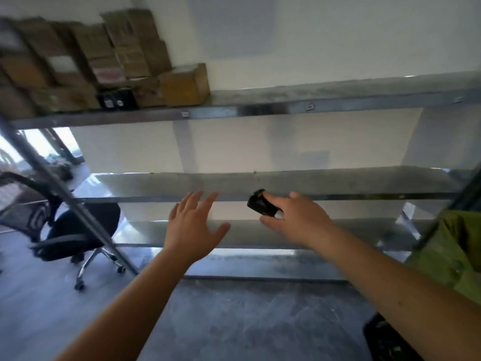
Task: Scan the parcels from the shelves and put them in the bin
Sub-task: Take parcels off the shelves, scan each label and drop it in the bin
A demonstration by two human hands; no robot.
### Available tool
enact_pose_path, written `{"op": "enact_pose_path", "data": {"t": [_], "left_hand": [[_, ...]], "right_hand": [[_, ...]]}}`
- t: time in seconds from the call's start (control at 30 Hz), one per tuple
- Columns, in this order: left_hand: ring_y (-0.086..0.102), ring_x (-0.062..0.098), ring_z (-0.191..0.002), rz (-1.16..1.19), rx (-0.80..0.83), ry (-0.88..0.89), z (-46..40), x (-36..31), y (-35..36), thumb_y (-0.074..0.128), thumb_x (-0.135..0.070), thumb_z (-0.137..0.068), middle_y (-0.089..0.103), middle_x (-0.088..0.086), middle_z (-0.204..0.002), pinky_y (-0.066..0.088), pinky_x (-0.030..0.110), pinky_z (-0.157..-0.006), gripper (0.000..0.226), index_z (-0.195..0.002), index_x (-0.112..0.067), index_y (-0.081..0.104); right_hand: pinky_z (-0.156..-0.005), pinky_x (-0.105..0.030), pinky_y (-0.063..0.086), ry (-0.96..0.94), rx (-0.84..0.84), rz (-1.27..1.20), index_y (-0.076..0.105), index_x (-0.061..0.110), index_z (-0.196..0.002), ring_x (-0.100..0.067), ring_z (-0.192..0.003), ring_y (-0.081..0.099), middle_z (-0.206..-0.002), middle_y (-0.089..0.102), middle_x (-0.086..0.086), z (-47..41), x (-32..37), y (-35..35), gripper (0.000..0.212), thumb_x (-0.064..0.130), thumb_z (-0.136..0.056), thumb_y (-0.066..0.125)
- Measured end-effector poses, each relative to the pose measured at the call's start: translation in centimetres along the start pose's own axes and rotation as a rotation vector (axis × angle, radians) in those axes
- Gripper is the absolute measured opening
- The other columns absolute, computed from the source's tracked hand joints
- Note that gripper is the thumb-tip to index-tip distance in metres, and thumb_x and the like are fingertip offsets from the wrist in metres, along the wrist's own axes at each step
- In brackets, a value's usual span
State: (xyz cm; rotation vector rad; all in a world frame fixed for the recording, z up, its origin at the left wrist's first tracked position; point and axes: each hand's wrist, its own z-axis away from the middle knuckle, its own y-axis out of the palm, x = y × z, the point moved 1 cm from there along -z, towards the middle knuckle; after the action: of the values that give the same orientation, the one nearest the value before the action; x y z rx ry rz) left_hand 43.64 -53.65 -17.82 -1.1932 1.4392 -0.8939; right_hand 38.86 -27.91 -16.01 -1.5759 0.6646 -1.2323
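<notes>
While the left hand (194,225) reaches forward with fingers spread, holding nothing, the right hand (294,221) grips a small rounded black scanner (257,203). Brown cardboard parcels (104,61), boxy and blurred, sit stacked on the left end of the top metal shelf (312,100). Beside the rack stands a black mesh office chair (70,230).

Both bare arms stretched forward; left hand (194,225) flat, fingers spread, holding nothing; right hand (294,220) curled around a small black scanner (259,203).
</notes>
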Motion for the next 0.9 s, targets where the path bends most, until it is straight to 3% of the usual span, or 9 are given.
{"op": "enact_pose_path", "data": {"t": [0.13,0.27,0.4,0.63,0.83,0.9], "left_hand": [[0.018,0.024,-0.158,0.029,-0.071,-0.038,0.7,4.9,-4.9,0.059,-0.071,-0.091,0.026,0.001,-0.171,0.019,0.048,-0.128,0.086,-0.163,-0.040,0.025],[0.017,0.023,-0.158,0.049,-0.143,-0.065,0.4,9.0,-9.7,0.062,-0.068,-0.091,0.026,-0.002,-0.170,0.019,0.050,-0.128,0.084,-0.161,-0.041,0.026],[0.019,0.024,-0.158,0.078,-0.237,-0.092,-1.1,12.0,-14.5,0.066,-0.064,-0.091,0.029,-0.002,-0.169,0.021,0.050,-0.128,0.082,-0.160,-0.041,0.030],[0.026,0.024,-0.154,0.024,-0.328,-0.051,-6.8,14.7,-18.5,0.067,-0.064,-0.091,0.032,-0.004,-0.167,0.027,0.052,-0.124,0.080,-0.158,-0.038,0.034],[0.018,0.023,-0.158,0.042,-0.311,-0.016,-14.6,15.4,-19.1,0.066,-0.065,-0.091,0.026,-0.006,-0.169,0.020,0.050,-0.125,0.083,-0.161,-0.042,0.028],[0.018,0.023,-0.157,0.057,-0.289,0.001,-17.7,15.5,-19.2,0.067,-0.064,-0.090,0.026,-0.007,-0.169,0.021,0.052,-0.125,0.083,-0.160,-0.043,0.028]], "right_hand": [[-0.091,-0.041,0.051,-0.108,-0.017,0.039,0.025,0.052,-0.158,-0.029,-0.107,0.057,-0.121,0.049,-0.007,-2.8,7.5,-0.7,0.072,0.075,-0.094,0.049],[-0.084,-0.040,0.051,-0.191,-0.058,0.066,0.024,0.053,-0.158,-0.024,-0.096,0.055,-0.113,0.047,-0.002,-5.6,13.6,-2.1,0.070,0.073,-0.095,0.048],[-0.080,-0.034,0.049,-0.254,-0.124,0.088,0.024,0.049,-0.159,-0.020,-0.097,0.054,-0.117,0.048,0.000,-8.2,17.8,-4.0,0.071,0.070,-0.096,0.050],[-0.079,-0.031,0.046,-0.241,-0.214,0.128,0.023,0.048,-0.160,-0.024,-0.110,0.058,-0.140,0.050,-0.005,-14.2,21.1,-6.4,0.071,0.071,-0.097,0.046],[-0.090,-0.035,0.050,-0.219,-0.228,0.110,0.026,0.046,-0.161,-0.029,-0.123,0.057,-0.149,0.049,-0.007,-20.4,21.2,-8.4,0.071,0.072,-0.097,0.046],[-0.086,-0.034,0.049,-0.213,-0.249,0.096,0.027,0.046,-0.161,-0.028,-0.122,0.057,-0.148,0.049,-0.008,-22.7,20.9,-8.8,0.072,0.073,-0.096,0.046]]}}
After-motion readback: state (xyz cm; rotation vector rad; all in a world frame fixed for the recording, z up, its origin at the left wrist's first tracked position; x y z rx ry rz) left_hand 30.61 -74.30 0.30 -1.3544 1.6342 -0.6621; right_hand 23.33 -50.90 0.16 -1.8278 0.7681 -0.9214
